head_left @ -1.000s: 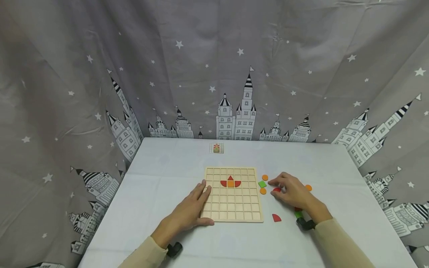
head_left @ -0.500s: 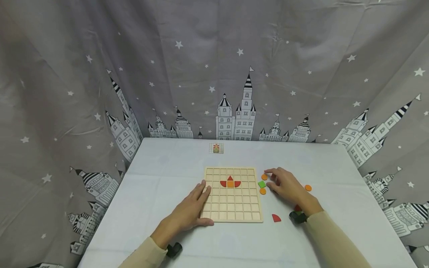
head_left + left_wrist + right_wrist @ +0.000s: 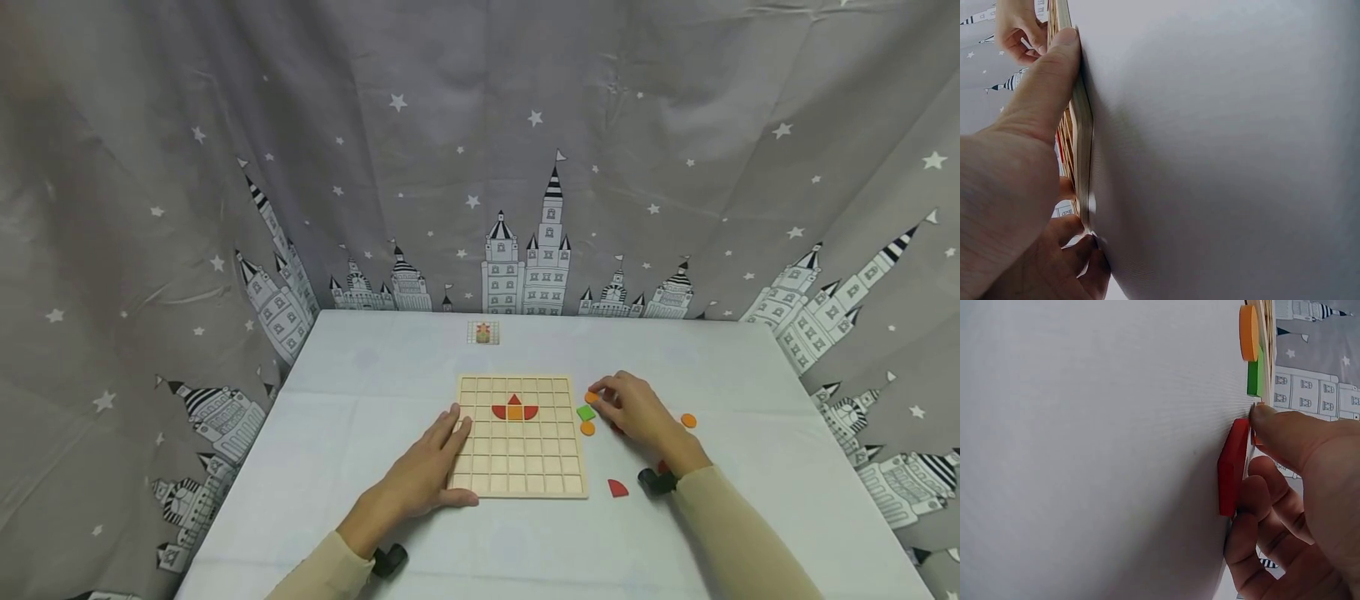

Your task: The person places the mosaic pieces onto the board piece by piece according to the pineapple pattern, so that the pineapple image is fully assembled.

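Several loose pieces lay crowded just right of the wooden grid board [image 3: 517,433], and that crowding was the main hazard. The right hand [image 3: 633,408] had its fingers curled, fingertips closing on an orange disc [image 3: 592,397] near the board's upper right edge, while a red piece [image 3: 1232,467] sat under the palm, touching the fingers. A green square [image 3: 586,412] and a second orange disc [image 3: 588,428] lay just beside them, so a careless lift could have nudged either, or dragged the red piece along the bench [image 3: 375,375]. The left hand [image 3: 427,471] lay flat, fingers straight, pressing the board's left edge with the thumb along its near edge; had it slackened, a bump might have shaken the red and orange pieces [image 3: 514,410] already seated.
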Demonstrator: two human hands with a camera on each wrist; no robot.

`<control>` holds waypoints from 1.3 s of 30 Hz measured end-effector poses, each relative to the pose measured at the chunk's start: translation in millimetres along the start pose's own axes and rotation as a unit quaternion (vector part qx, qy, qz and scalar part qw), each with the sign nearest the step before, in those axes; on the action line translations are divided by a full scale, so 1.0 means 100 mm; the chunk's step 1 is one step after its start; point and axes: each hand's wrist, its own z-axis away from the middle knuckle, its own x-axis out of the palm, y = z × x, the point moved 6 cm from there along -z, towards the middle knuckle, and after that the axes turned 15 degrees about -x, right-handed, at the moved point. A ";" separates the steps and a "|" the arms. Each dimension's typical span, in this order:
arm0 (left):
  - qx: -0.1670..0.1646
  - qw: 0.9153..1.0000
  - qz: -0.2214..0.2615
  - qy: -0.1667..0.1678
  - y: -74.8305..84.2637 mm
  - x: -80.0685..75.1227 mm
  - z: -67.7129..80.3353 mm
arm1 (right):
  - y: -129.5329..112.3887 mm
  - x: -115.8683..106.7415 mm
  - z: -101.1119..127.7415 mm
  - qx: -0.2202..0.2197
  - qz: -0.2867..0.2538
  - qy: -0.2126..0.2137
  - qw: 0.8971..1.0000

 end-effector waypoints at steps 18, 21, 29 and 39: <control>-0.001 1.000 0.008 -0.002 -0.02 0.02 0.03 | -0.48 0.13 -0.01 -0.060 -0.015 0.031 0.998; 0.001 1.000 0.013 -0.003 -0.02 0.02 0.04 | -0.59 0.16 -0.01 -0.075 -0.019 0.032 0.996; 0.005 1.000 0.009 0.001 -0.01 0.01 0.02 | -0.86 0.27 -0.07 -0.137 -0.038 0.027 0.990; 0.011 1.000 -0.002 0.009 -0.02 0.02 0.00 | -1.15 0.41 -0.17 -0.207 -0.032 0.016 0.978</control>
